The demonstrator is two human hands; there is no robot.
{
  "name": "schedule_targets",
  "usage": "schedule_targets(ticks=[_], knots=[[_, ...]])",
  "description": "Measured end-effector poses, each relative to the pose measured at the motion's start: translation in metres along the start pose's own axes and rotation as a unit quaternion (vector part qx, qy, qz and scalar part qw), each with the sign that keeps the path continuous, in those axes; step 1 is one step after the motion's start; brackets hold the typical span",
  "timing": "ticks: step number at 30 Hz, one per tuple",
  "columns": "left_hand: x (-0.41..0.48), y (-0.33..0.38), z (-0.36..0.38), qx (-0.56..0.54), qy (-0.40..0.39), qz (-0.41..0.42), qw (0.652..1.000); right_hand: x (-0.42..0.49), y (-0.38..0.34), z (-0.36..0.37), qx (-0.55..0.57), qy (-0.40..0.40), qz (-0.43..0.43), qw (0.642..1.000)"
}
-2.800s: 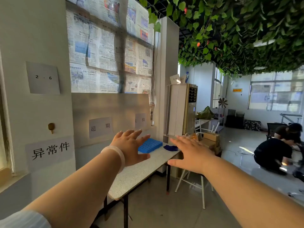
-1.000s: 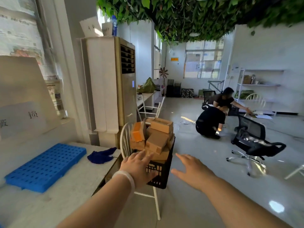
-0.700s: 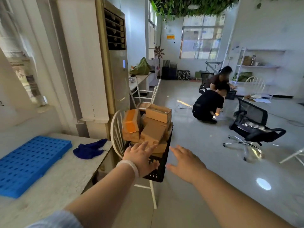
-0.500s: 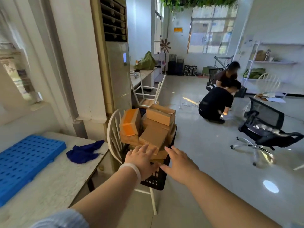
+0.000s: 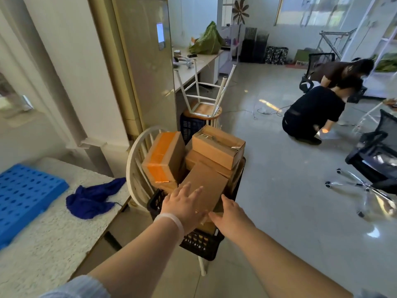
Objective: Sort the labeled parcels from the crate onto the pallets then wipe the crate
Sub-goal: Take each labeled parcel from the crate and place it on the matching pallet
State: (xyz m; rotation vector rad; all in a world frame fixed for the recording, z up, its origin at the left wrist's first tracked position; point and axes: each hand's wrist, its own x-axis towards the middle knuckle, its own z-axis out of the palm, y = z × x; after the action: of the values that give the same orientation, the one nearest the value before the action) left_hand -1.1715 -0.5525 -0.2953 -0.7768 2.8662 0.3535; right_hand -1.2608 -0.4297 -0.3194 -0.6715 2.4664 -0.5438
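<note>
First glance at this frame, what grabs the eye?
The black crate heaped with cardboard parcels on a white chair at centre, with the left hand and right hand spread over the nearest box. Left of it, a blue pallet and a dark blue cloth lie on the speckled table. Two people crouch on the floor at right.

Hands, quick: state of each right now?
Left hand: open, fingers spread on the nearest cardboard parcel, not gripping.
Right hand: open, at that parcel's near corner, holding nothing.
</note>
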Motion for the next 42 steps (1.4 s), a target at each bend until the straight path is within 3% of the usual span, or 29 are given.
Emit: schedule_targets(ticks=[8, 14, 19, 23, 34, 42], knots=[[0.07, -0.018, 0.012, -0.006, -0.026, -0.015, 1.0, 0.067, 0.004, 0.026, 0.104, -0.016, 0.116, 0.988], [0.086, -0.029, 0.019, -0.03, -0.095, -0.037, 0.994, 0.079, -0.006, 0.051, 0.237, -0.02, 0.126, 0.963], [0.074, -0.03, 0.019, -0.099, -0.059, -0.054, 0.992, 0.065, -0.01, 0.04, 0.278, 0.021, 0.102, 0.955], [0.053, -0.028, 0.02, -0.182, -0.051, -0.092, 0.978, 0.048, -0.01, 0.029, 0.316, -0.001, 0.082, 0.945], [0.005, -0.006, -0.017, -0.27, -0.012, -0.185, 0.945, 0.008, -0.03, -0.013, 0.33, 0.053, -0.065, 0.94], [-0.019, 0.004, -0.04, -0.319, 0.035, -0.167, 0.932, -0.017, -0.04, -0.026, 0.324, 0.087, -0.149, 0.93]])
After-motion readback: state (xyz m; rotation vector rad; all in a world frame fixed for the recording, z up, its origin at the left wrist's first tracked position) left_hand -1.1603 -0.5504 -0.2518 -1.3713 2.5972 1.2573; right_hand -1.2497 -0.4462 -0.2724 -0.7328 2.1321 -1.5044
